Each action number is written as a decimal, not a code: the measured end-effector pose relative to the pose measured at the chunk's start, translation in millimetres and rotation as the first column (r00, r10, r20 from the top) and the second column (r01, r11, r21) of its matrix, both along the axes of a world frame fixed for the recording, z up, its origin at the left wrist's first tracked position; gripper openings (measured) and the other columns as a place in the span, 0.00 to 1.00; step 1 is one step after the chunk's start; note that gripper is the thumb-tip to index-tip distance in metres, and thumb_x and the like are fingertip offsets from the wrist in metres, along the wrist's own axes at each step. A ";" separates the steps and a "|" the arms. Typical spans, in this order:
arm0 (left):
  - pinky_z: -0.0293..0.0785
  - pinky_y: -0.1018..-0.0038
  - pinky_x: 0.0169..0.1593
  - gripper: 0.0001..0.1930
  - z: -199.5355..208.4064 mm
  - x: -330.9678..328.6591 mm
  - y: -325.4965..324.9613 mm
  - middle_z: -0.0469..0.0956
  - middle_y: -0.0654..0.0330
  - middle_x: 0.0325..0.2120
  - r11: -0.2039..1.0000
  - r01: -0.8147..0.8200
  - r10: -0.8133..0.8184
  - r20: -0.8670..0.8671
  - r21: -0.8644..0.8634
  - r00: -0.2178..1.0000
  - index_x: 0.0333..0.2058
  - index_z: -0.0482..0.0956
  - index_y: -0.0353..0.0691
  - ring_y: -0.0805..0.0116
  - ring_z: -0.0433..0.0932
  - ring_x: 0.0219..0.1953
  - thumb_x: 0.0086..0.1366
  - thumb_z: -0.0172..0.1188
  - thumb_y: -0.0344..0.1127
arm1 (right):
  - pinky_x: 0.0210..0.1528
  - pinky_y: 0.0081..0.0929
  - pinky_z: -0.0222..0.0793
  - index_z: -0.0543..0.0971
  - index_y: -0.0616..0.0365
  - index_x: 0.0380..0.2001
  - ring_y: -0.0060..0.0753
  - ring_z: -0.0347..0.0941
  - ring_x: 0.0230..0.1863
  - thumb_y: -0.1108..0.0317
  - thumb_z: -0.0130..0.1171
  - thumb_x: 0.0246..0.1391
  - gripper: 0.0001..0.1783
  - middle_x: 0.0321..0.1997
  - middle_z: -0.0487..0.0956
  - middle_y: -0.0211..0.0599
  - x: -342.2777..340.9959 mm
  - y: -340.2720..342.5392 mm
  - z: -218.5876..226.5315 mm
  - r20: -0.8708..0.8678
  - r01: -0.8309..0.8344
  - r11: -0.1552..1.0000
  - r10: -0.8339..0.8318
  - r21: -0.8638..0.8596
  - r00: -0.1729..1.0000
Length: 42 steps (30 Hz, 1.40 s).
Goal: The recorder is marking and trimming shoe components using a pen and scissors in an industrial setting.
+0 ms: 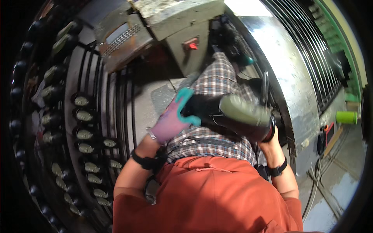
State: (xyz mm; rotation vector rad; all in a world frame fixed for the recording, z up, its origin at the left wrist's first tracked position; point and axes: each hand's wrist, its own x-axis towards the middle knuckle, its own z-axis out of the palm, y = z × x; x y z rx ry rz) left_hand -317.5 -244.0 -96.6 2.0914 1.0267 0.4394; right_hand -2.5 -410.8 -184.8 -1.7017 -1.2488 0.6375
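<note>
Across my lap lies a dark boot (248, 131), tilted, its pale olive sole (241, 109) turned up and slightly blurred. My left hand (173, 120), in a pink glove with teal fingertips, is closed around the boot's black end on the left. At the other end, my right hand (270, 143) grips the boot from below; its fingers are mostly hidden behind it. The checked cloth (217, 147) over my legs lies beneath the boot.
Racks on the left hold several dark shoes with pale soles (84, 115). Ahead stands a worn machine (182, 31) with a red knob (191, 46). A metal bench (285, 54) runs along the right, near a bright green cylinder (346, 117) and cables on the floor.
</note>
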 end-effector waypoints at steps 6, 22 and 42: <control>0.64 0.73 0.60 0.44 4.2 28.8 -66.2 0.62 0.58 0.60 0.370 0.285 0.634 0.465 -0.884 0.618 0.68 0.44 0.40 0.70 0.64 0.60 0.62 0.64 0.39 | 0.31 0.10 0.63 0.67 0.51 0.56 0.13 0.68 0.29 0.69 0.64 0.52 0.28 0.36 0.74 0.28 -83.1 27.4 97.8 -0.795 -0.194 0.937 -0.124 -0.291 0.594; 0.72 0.70 0.53 0.14 -84.8 -183.6 -94.8 0.78 0.63 0.43 0.258 -0.142 0.856 0.294 -0.956 -0.426 0.49 0.76 0.41 0.71 0.76 0.46 0.67 0.55 0.37 | 0.25 0.10 0.55 0.72 0.47 0.53 0.09 0.62 0.24 0.72 0.58 0.55 0.21 0.29 0.71 0.18 -74.5 82.3 60.7 -0.382 -0.255 0.928 0.140 -0.270 0.913; 0.73 0.65 0.53 0.20 -250.1 -407.0 -182.0 0.77 0.61 0.48 -0.031 -0.482 0.486 0.408 -0.876 -0.773 0.49 0.77 0.42 0.64 0.76 0.49 0.56 0.65 0.36 | 0.50 0.17 0.63 0.73 0.56 0.51 0.19 0.67 0.48 0.78 0.61 0.50 0.22 0.49 0.72 0.26 -80.0 52.1 77.5 -0.204 -0.248 0.872 0.175 -0.422 0.963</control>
